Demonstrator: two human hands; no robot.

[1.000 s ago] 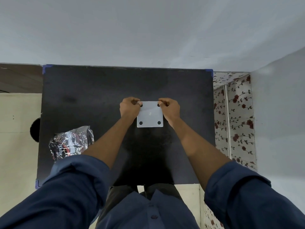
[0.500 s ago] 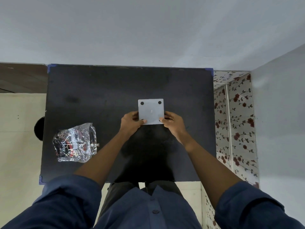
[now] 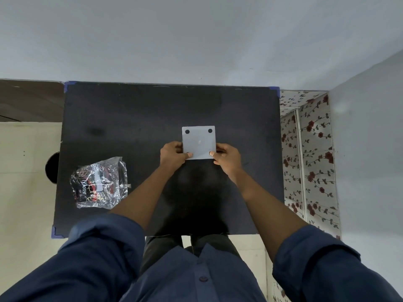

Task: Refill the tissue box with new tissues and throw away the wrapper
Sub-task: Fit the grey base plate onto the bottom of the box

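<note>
Gripping the box (image 3: 198,142) from both sides, the two hands hold it near the middle of the black table (image 3: 135,118). The box shows a flat pale grey face with a small dark round foot at each corner. The left hand (image 3: 172,154) curls round the box's near left corner, its thumb lying on the grey face beside one foot. The right hand (image 3: 226,156) pinches the near right corner, its thumb over the foot there. The two far feet are uncovered. Whether the box rests on the table or is lifted just off it cannot be told from this view.

Well to the left of the box, near the table's left edge, lies the wrapper (image 3: 100,184), a crumpled clear plastic with dark print, apart from both hands. Both forearms are bare below rolled navy sleeves (image 3: 102,243).
</note>
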